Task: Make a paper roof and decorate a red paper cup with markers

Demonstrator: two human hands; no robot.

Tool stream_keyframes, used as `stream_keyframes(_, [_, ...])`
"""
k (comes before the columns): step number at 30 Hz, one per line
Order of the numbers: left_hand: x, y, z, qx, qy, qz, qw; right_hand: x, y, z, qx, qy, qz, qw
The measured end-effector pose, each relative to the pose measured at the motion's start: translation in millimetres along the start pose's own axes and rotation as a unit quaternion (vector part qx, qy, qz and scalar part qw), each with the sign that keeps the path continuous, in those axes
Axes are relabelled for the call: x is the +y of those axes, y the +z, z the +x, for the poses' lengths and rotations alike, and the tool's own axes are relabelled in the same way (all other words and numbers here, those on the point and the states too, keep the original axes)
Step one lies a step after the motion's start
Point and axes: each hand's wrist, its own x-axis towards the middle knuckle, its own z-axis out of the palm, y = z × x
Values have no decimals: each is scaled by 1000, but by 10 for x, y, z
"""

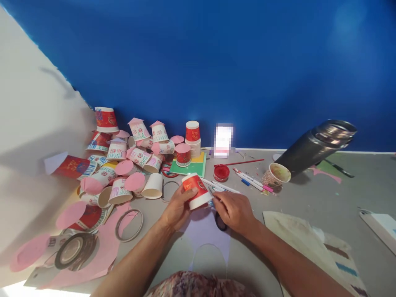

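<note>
- Red paper cup (195, 190), one: held above the desk (167, 247), in front of the wearer's body; tilted, its wide end down and toward the right.
- Finish: bright red wall with gold lettering on the left part and a darker gold-toned motif near the right edge; writing too small to read.
- Edges: broad white band around the wide lower end; narrow white edge at the upper, smaller end.
- Condition: wall looks smooth and undented where visible; part lies behind the fingers.
- Left hand (178, 208): clamped on the cup's left side, thumb across the red wall.
- Right hand (234, 209): fingers bent inward just beside the white band; cannot tell whether they grip anything. The two hands stand apart, the cup between.
- Purple paper (206, 231): on the desk below the cup, with a rounded cut-out at its near edge.
</note>
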Motion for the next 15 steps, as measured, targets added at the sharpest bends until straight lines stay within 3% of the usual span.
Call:
stream_keyframes(3, [130,-103,-38,-63,-8,-27,998,111,-44,41,38,47,5,998])
stream_keyframes(6, [119,-181,-91,-197,-104,-30,974,256,-69,103,58,107,0,993])
stream_keyframes(8, [35,-200,-112,-246,-168,-4,955,338,-75,141,54,135,-9,989])
stream_keyframes(11, [-99,-213,-98,-251,-212,34,944,416,-81,178,28,156,-35,987])
stream_keyframes(15, [-152,-262,-36,-212,-172,28,962,448,-93,190,-18,165,-67,984])
